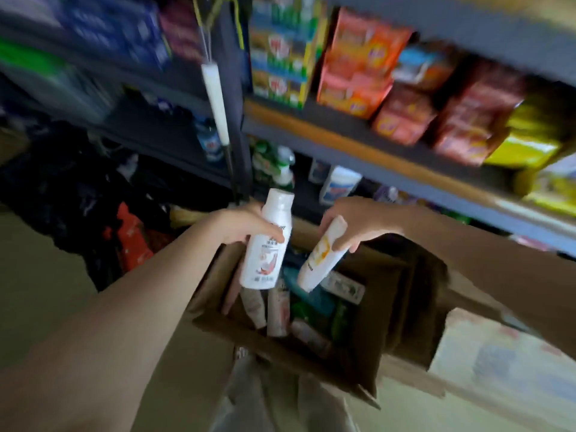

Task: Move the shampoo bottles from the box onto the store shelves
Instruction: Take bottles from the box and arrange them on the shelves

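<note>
Head view, blurred. My left hand [246, 226] grips a white bottle with a red mark [266, 241], cap up and nearly upright, above the open cardboard box [383, 294]. My right hand [349, 222] curls round a white bottle with a yellow mark [321, 260], tilted, just right of the first. More bottles [277, 310] lie inside the box. The store shelves [358, 141] stand beyond, stacked with orange packs [361, 63].

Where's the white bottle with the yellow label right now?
In the head view, right of centre: the right hand grips the yellow-label bottle, tilted, above the open cardboard box, beside the pink-label bottle in the left hand.
</note>
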